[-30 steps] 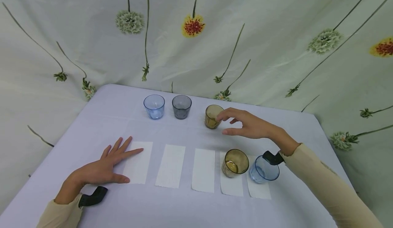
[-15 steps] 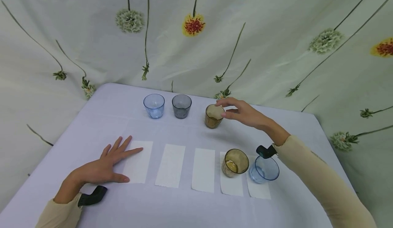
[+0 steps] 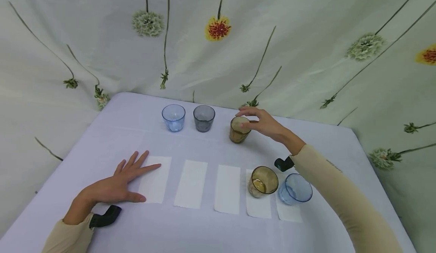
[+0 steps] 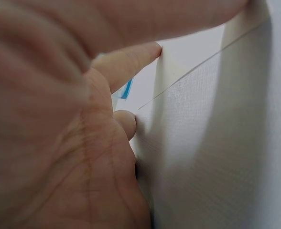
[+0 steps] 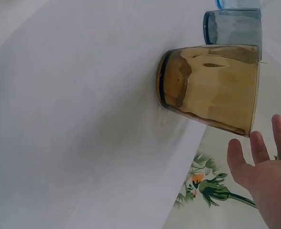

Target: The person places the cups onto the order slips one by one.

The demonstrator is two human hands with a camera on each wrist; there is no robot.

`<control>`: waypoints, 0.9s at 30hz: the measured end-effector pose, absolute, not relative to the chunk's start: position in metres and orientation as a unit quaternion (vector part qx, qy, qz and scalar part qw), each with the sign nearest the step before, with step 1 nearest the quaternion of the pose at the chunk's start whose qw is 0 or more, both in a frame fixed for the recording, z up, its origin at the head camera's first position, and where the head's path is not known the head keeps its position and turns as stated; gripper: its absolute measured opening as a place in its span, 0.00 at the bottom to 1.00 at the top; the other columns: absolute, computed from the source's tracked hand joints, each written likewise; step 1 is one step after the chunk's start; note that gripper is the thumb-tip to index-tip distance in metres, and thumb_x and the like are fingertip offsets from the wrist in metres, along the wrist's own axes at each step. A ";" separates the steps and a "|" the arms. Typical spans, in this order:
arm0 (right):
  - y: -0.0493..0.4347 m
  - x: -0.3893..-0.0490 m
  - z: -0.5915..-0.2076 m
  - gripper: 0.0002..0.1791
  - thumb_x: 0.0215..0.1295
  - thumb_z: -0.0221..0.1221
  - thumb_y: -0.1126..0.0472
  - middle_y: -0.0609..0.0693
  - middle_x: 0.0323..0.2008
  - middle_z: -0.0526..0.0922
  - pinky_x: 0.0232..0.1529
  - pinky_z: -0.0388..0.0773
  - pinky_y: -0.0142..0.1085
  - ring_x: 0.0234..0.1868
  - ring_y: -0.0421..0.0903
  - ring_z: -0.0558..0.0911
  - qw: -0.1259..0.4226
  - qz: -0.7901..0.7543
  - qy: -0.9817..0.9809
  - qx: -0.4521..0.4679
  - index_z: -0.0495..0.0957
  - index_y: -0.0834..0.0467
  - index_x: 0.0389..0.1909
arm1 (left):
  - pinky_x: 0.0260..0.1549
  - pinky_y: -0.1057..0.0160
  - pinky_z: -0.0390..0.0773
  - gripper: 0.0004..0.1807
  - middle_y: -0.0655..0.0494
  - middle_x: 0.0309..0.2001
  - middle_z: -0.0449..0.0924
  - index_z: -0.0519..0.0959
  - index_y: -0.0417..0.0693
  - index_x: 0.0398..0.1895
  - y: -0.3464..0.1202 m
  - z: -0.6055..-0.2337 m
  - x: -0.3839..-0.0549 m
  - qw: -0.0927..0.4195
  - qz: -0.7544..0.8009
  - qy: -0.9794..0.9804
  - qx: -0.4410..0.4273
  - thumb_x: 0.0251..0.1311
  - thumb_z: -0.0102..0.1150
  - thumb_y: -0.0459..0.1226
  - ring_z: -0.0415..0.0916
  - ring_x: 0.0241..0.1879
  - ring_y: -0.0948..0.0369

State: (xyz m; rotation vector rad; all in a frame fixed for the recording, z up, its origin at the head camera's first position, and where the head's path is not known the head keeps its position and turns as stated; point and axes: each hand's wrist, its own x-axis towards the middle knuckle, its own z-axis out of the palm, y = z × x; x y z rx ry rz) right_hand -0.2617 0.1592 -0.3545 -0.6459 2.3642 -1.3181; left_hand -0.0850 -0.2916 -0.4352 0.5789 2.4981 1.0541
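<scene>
An amber glass (image 3: 239,134) stands upright at the back of the table. My right hand (image 3: 261,123) is at its right side, thumb in front of the rim and fingers reaching over behind it. In the right wrist view the spread fingertips (image 5: 258,143) are right by the rim of that glass (image 5: 212,86). Flat and spread, my left hand (image 3: 117,183) rests on the table, its index finger and thumb over the leftmost white paper strip (image 3: 160,181). The left wrist view shows the palm (image 4: 83,162) close up against the cloth.
A blue glass (image 3: 174,119) and a grey glass (image 3: 204,119) stand at the back left. Nearer, another amber glass (image 3: 262,186) and a blue glass (image 3: 295,190) sit on the two rightmost strips. More paper strips (image 3: 190,185) lie between. A flowered curtain (image 3: 190,56) hangs behind.
My right hand has moved left, coming over the rim of the back amber glass, with the thumb now in front of it. The left hand has stayed in place.
</scene>
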 end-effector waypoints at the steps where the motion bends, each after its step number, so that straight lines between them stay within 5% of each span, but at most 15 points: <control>1: 0.158 -0.262 -0.356 0.23 0.67 0.65 0.54 0.46 0.78 0.57 0.74 0.58 0.54 0.79 0.49 0.54 0.180 -0.461 0.840 -0.223 0.77 0.53 0.62 | 0.66 0.31 0.14 0.48 0.36 0.80 0.28 0.62 0.62 0.76 -0.291 -0.436 -0.085 0.184 0.373 0.886 0.205 0.50 0.73 0.50 0.14 0.76 0.34; 7: 0.151 -0.265 -0.361 0.25 0.65 0.67 0.51 0.47 0.80 0.52 0.75 0.47 0.61 0.82 0.49 0.41 0.193 -0.434 0.854 -0.213 0.77 0.49 0.62 | 0.66 0.32 0.14 0.48 0.37 0.80 0.27 0.62 0.61 0.76 -0.293 -0.436 -0.086 0.185 0.369 0.888 0.204 0.50 0.73 0.51 0.14 0.76 0.35; 14: 0.146 -0.266 -0.367 0.32 0.66 0.66 0.55 0.48 0.76 0.58 0.68 0.64 0.57 0.75 0.57 0.58 0.217 -0.444 0.846 -0.201 0.70 0.53 0.69 | 0.66 0.31 0.14 0.48 0.36 0.80 0.27 0.63 0.61 0.76 -0.293 -0.436 -0.086 0.188 0.372 0.886 0.204 0.50 0.73 0.51 0.13 0.76 0.34; 27: 0.147 -0.262 -0.368 0.44 0.61 0.70 0.56 0.45 0.78 0.54 0.70 0.60 0.59 0.76 0.56 0.58 0.233 -0.449 0.841 -0.192 0.60 0.48 0.76 | 0.66 0.31 0.15 0.48 0.37 0.80 0.27 0.63 0.60 0.76 -0.292 -0.437 -0.087 0.189 0.371 0.887 0.200 0.49 0.73 0.50 0.13 0.76 0.35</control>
